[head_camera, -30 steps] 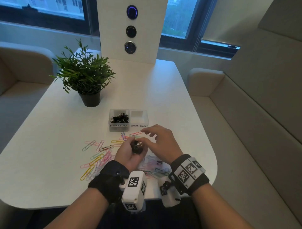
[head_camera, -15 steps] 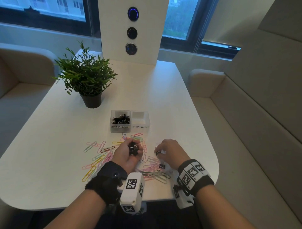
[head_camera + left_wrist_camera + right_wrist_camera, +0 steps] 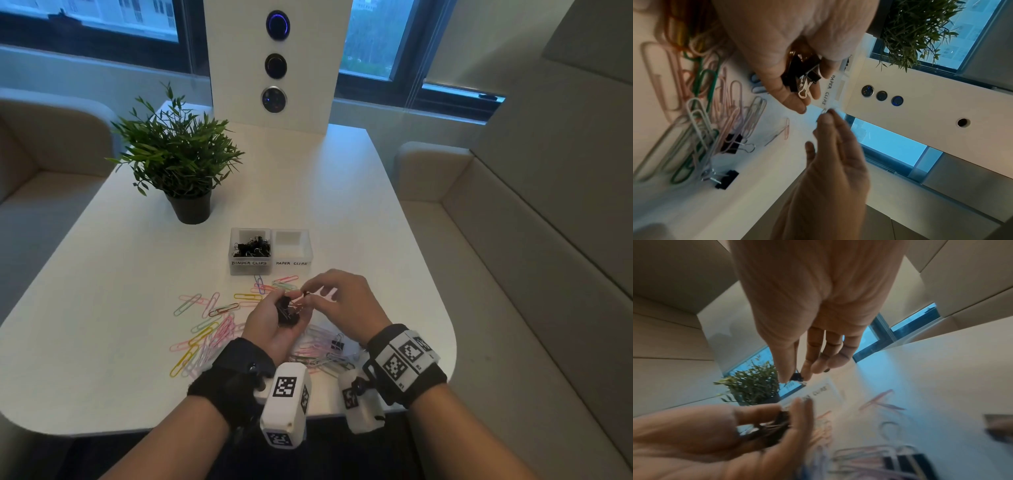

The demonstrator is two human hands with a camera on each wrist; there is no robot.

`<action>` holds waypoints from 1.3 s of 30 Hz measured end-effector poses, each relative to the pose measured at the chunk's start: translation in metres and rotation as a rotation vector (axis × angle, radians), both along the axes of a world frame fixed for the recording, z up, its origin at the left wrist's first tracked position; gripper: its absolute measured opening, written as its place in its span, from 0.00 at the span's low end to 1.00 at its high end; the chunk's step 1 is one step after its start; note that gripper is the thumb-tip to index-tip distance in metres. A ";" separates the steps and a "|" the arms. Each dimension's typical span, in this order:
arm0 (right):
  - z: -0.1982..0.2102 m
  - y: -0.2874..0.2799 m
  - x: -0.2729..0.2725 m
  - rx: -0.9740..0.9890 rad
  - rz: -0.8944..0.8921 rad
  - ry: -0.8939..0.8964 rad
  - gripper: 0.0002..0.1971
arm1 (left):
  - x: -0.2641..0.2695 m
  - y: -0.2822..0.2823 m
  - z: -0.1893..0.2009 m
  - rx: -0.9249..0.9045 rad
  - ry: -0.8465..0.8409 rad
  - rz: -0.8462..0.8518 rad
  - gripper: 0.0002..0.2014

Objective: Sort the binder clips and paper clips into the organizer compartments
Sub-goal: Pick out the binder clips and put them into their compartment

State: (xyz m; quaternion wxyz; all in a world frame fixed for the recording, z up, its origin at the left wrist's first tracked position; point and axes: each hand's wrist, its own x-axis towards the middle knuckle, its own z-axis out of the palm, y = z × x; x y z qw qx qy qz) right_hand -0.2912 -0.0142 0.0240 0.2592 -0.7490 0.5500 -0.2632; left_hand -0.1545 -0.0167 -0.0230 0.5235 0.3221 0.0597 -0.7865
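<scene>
At the far left of the white bench a potted plant stands well back from the work. In front of it and nearer the person, coloured paper clips lie scattered loose on the bench, reaching from the left side under both hands. Behind them sits the clear organizer with two compartments side by side: the left one, labelled BINDER CLIPS, holds a heap of black binder clips; the right one, labelled PAPER CLIPS, shows nothing inside that can be made out. Just in front of the organizer the left hand is held palm up above the paper clips, its fingers cupped round a bunch of black binder clips with silver wire handles. Touching distance to its right, the right hand hovers with thumb and forefinger pinched on one small black binder clip, the other fingers loosely spread; the clip is right beside the left hand's fingertips. Below the hands, near the bench's front edge, two more black binder clips lie among the pale paper clips, one of them partly tangled with them. Behind the organizer an upright white panel carries three round buttons.
</scene>
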 end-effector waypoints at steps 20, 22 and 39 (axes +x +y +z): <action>-0.014 0.015 -0.043 0.260 0.026 0.370 0.05 | 0.005 -0.003 -0.002 0.044 -0.123 -0.102 0.17; -0.010 0.014 -0.046 0.257 -0.001 0.350 0.05 | 0.005 -0.002 -0.001 0.033 -0.101 -0.083 0.16; 0.026 0.000 -0.011 0.127 -0.083 0.218 0.06 | -0.005 0.006 0.005 -0.005 -0.123 0.013 0.06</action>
